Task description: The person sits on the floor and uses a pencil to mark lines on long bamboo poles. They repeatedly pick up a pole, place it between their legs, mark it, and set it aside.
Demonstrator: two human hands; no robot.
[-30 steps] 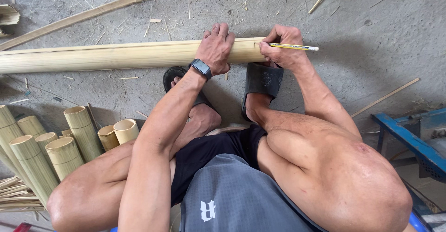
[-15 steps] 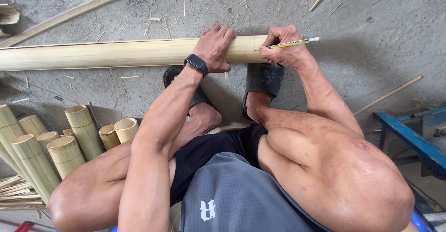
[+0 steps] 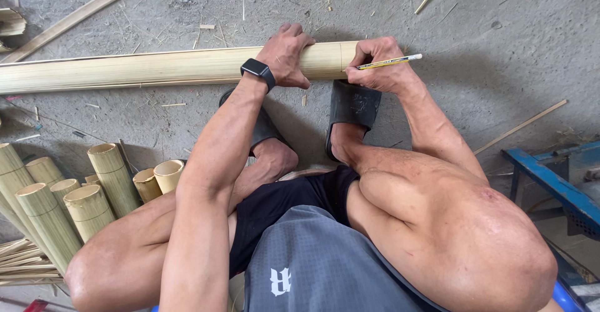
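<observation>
A long pale bamboo pole (image 3: 156, 68) lies across the concrete floor in front of my feet. My left hand (image 3: 286, 56), with a black watch on the wrist, presses down on the pole near its right end. My right hand (image 3: 378, 67) grips a yellow pencil (image 3: 390, 61) at the pole's right end, the tip touching the bamboo beside a thin line drawn around it. Both my feet in black sandals (image 3: 353, 109) rest just below the pole.
Several cut bamboo tubes (image 3: 94, 193) stand at the lower left, with thin bamboo strips (image 3: 19, 262) beside them. A blue metal frame (image 3: 550, 181) is at the right. Loose slats (image 3: 519, 126) and splinters lie on the floor; another split pole (image 3: 81, 13) runs at the upper left.
My right hand has turned the pencil, so its tip now meets the pole's end. The left hand keeps its hold on the pole.
</observation>
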